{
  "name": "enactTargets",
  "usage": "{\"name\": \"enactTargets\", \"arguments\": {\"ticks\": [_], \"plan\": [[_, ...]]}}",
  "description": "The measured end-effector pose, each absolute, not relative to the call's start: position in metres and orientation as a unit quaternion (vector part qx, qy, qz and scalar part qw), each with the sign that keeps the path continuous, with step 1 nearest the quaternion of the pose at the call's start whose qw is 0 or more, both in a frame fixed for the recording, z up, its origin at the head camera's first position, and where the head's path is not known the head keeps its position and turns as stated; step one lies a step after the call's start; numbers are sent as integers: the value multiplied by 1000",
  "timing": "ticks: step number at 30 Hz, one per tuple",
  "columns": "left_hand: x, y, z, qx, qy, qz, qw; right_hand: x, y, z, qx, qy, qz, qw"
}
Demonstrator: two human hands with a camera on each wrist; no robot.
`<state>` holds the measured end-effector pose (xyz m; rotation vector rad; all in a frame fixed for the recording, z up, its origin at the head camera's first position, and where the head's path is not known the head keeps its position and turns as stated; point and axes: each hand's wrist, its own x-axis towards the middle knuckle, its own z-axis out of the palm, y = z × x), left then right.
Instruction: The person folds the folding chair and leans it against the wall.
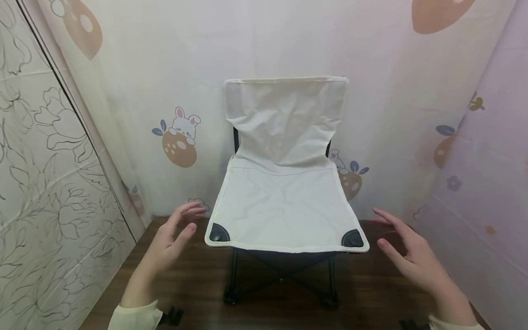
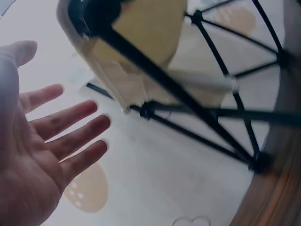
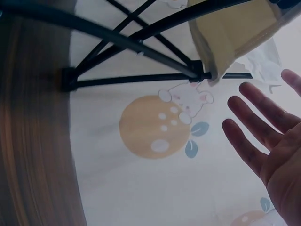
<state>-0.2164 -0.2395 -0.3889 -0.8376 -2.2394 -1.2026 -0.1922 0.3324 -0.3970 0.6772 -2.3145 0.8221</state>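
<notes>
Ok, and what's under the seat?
Under the seat, the crossed black frame stands on brown wood. In the head view, the seat covers the wood farther back and much of the frame's rear.

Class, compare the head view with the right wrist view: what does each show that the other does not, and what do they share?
Only the head view: the left hand, the top face of the chair seat, and the cloth with line-drawn flowers.

Only the right wrist view: the underside of the seat, seen from below.

Both: the right hand, apart from the chair; its dark crossed frame; the brown surface; and the rabbit-print cloth.
</notes>
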Motion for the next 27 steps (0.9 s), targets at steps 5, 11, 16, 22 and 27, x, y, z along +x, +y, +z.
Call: {"name": "enactTargets", "arguments": {"ticks": [5,11,16,22,27], "plan": [[-213,-230,-390,-335,-795,-465,201,-194,325,-400,267,-856,346,275],[-212,-225,-400,-373,-756,-496,208,-193,318,-407,318,-809,414,270],[-212,-222,-402,-395,-740,-506,203,-189,311,-412,363,-774,446,265],[-210,-225,-399,-406,-737,-497,211,-186,298,-408,355,-788,437,251],[-211,-227,-397,-431,-718,-501,220,-186,293,-406,357,-783,443,253]]}}
